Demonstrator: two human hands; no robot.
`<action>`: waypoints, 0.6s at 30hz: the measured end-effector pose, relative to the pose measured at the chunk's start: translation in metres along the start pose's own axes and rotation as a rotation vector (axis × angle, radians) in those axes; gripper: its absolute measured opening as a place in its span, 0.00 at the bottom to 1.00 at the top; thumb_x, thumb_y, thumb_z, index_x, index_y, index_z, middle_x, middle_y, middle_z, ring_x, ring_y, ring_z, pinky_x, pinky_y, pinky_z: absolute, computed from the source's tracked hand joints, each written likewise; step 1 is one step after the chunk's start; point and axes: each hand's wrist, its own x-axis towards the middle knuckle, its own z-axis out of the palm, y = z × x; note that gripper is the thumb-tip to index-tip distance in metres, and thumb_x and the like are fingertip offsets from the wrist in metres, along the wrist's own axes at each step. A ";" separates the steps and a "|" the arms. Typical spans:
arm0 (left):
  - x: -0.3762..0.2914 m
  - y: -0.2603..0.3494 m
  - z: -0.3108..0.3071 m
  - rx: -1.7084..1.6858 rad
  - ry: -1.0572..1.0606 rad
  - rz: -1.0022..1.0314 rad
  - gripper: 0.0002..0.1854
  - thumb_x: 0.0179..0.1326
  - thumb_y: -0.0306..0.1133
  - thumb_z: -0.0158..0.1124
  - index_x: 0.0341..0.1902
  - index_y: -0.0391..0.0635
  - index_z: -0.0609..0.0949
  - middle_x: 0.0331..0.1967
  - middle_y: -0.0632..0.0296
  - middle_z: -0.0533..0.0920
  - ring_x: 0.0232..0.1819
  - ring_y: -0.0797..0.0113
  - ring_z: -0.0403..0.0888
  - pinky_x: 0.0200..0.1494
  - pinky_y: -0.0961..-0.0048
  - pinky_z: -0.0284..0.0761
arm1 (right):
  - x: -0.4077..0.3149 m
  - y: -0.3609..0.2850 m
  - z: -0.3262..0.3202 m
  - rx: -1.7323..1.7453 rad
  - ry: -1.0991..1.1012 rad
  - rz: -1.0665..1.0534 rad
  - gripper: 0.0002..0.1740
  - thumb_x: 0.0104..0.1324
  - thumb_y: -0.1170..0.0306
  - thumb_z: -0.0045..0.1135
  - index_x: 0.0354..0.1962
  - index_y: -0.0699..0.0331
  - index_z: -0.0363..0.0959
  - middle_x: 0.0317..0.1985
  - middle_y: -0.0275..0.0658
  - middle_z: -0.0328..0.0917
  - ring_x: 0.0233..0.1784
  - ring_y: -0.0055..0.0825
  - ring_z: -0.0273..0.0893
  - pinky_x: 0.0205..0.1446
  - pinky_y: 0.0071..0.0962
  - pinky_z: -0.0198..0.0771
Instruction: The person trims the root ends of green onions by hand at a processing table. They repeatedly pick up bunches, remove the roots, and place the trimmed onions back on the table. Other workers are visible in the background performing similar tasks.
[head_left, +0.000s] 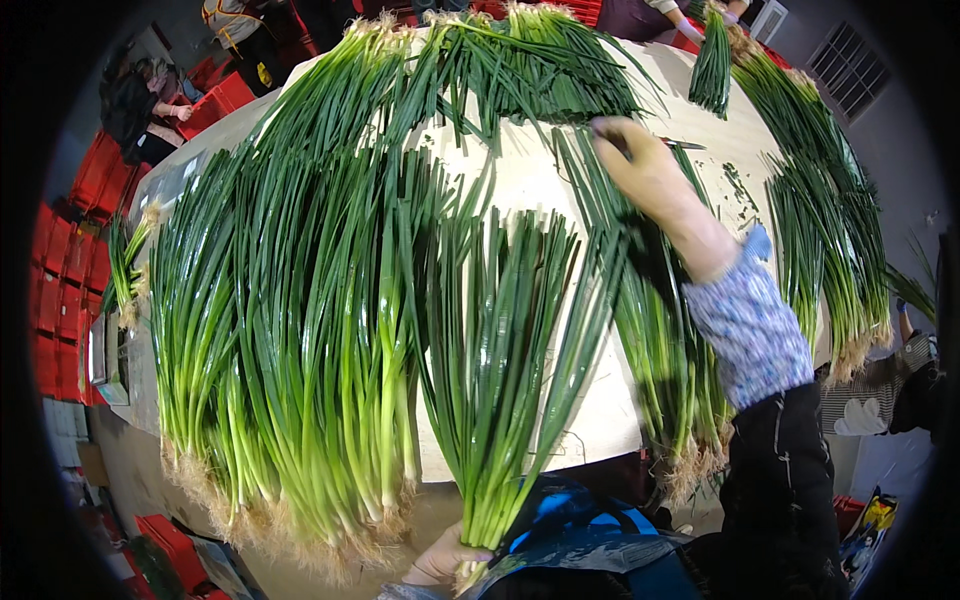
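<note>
My left hand (442, 556) grips a fanned bunch of green garlic (499, 360) by its pale root end, at the near edge of the table. The bunch's dark leaves spread away from me over the pale tabletop (525, 161), with blunt, fairly even tips. My right hand (637, 157) is curled above the tabletop, beyond those tips. A small pointed blade (684, 144) shows just past its knuckles; I cannot tell whether the hand holds it. Below my right forearm lies another row of green garlic (667, 352), roots towards me.
A broad pile of green garlic (300, 315) covers the left side, roots overhanging the near edge. More heaps lie at the far side (525, 67) and right (832, 217). Across the table, a person's gloved hands (694, 28) hold a bunch. Red crates (67, 255) stand left.
</note>
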 end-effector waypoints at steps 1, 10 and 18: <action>0.001 -0.007 -0.015 0.035 -0.012 -0.009 0.38 0.43 0.17 0.74 0.63 0.41 0.74 0.52 0.63 0.81 0.56 0.69 0.77 0.63 0.74 0.68 | -0.021 0.001 -0.013 -0.010 -0.071 0.070 0.19 0.68 0.60 0.53 0.47 0.68 0.77 0.48 0.50 0.81 0.50 0.42 0.80 0.57 0.33 0.73; -0.007 -0.003 0.007 -0.072 0.110 -0.056 0.35 0.48 0.21 0.66 0.65 0.38 0.72 0.53 0.59 0.82 0.55 0.61 0.78 0.62 0.70 0.69 | -0.333 0.003 0.037 0.807 -1.629 0.747 0.45 0.71 0.41 0.43 0.70 0.69 0.50 0.68 0.59 0.58 0.67 0.40 0.68 0.70 0.40 0.67; -0.005 -0.005 0.033 0.600 0.325 0.244 0.59 0.51 0.25 0.76 0.77 0.43 0.43 0.63 0.54 0.71 0.64 0.63 0.70 0.61 0.70 0.70 | -0.385 -0.052 0.138 1.359 -1.249 0.933 0.32 0.70 0.61 0.57 0.68 0.58 0.57 0.63 0.38 0.67 0.63 0.30 0.69 0.60 0.37 0.71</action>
